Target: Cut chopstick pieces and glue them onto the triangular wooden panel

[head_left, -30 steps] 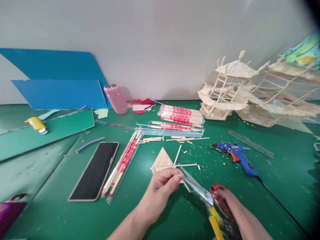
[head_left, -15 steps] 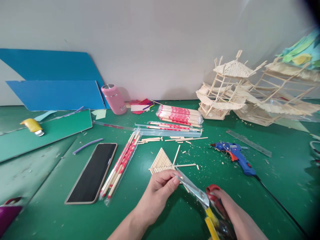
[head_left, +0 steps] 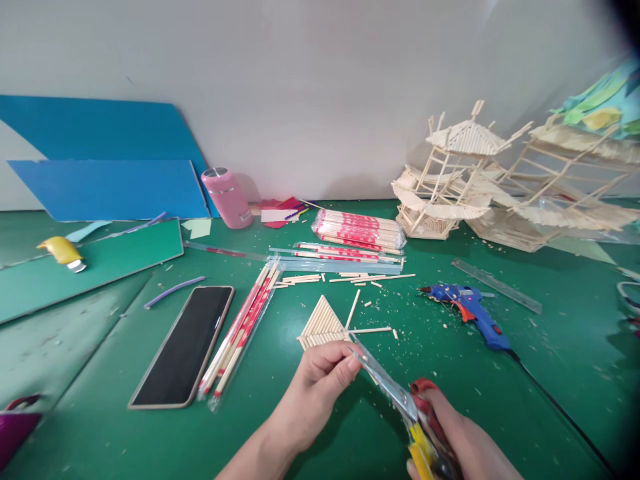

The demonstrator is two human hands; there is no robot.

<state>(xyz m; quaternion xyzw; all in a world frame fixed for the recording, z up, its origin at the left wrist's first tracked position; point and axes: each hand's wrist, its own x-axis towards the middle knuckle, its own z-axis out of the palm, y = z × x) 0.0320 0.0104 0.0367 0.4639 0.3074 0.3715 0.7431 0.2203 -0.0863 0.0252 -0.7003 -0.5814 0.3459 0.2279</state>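
My right hand (head_left: 450, 427) grips a pair of scissors (head_left: 390, 387) with red and yellow handles. Their metal blades point up and left, the tips beside my left fingertips. Thumb and fingers of my left hand (head_left: 320, 383) pinch a thin wooden stick, mostly hidden by the fingers and blades. Just beyond that hand lies a roof-like piece (head_left: 323, 320) of light wooden sticks set side by side, its near part covered by the hand. Two loose sticks, one of them flat (head_left: 371, 330) and one slanting (head_left: 353, 308), extend from its right corner.
A blue glue gun (head_left: 473, 310) with a black cord lies at right near a clear ruler (head_left: 497, 287). At left are a phone (head_left: 185, 347) and wrapped chopsticks (head_left: 243, 327). Stick-built pavilion models (head_left: 467, 180), a chopstick bundle (head_left: 360, 230) and a pink flask (head_left: 227, 200) stand behind.
The scissor handles have drawn closer together, and the blades have closed further beside my left fingertips. My right hand has shifted slightly left; my left hand stays almost in place.
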